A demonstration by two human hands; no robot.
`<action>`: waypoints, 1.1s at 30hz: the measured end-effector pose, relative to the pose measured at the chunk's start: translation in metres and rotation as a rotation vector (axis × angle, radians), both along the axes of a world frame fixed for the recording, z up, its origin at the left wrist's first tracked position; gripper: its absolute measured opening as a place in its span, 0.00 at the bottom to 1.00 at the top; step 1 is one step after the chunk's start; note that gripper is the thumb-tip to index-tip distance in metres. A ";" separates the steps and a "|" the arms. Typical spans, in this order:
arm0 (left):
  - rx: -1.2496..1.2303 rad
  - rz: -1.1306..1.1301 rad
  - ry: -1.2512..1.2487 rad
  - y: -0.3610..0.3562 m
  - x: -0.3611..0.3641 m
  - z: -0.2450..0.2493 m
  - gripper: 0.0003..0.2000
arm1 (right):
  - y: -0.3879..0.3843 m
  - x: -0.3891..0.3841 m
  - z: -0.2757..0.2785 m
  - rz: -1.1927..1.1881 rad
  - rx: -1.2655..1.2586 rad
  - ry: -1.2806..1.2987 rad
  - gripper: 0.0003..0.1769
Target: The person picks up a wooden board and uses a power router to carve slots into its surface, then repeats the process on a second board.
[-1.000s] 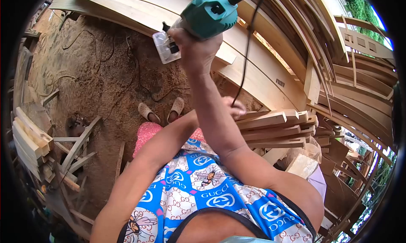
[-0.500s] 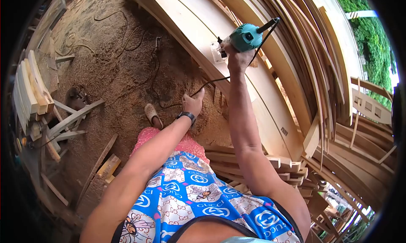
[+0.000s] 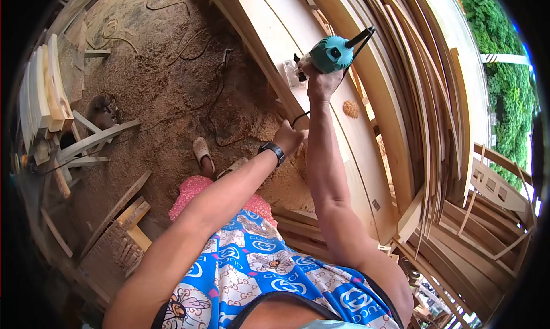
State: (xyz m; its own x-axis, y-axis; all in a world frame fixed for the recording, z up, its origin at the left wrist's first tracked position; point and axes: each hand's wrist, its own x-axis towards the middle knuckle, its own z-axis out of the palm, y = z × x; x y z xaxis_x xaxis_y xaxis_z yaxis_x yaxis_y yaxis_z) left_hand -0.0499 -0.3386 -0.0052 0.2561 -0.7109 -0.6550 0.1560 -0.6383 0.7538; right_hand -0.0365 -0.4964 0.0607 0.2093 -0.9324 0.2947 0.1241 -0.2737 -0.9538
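Observation:
My right hand [image 3: 323, 84] is wrapped round a teal trim router [image 3: 331, 55] with a clear base [image 3: 293, 72]. The base rests on a long pale plank [image 3: 338, 125], close to its left edge. From the router's top end a black power cord [image 3: 300, 117] loops back past my right wrist. My left hand [image 3: 288, 139], with a watch on its wrist, is closed on that cord beside the plank's near edge. Its fingertips are partly turned away from view.
A small heap of shavings [image 3: 350, 108] sits on the plank. Stacked curved boards [image 3: 395, 60] rise to the right. Cords [image 3: 220, 80] trail over the sawdust-covered floor [image 3: 166, 94]. At the left stand a wooden trestle [image 3: 97, 143] and more boards [image 3: 46, 94].
My left hand has moved right, closer to the plank, with the cord in it. The router has barely shifted on the plank. The shavings heap now shows more fully.

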 end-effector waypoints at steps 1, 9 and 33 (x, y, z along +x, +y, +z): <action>0.000 0.007 0.001 -0.003 0.004 0.003 0.51 | 0.000 0.002 0.001 -0.001 0.001 0.040 0.33; -0.193 0.028 -0.250 -0.026 0.023 0.003 0.54 | -0.007 0.017 0.004 0.024 -0.009 0.110 0.28; -1.155 -0.684 -0.743 -0.038 0.106 -0.002 0.17 | -0.058 0.148 0.003 0.082 -0.049 0.066 0.23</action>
State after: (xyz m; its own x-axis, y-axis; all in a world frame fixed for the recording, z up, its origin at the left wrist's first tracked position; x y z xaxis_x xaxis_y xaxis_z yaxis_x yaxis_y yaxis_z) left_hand 0.0560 -0.3765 -0.0073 -0.3122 -0.8398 0.4443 -0.5390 0.5416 0.6450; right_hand 0.1118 -0.5541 0.0635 0.3049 -0.8959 0.3230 0.0854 -0.3120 -0.9462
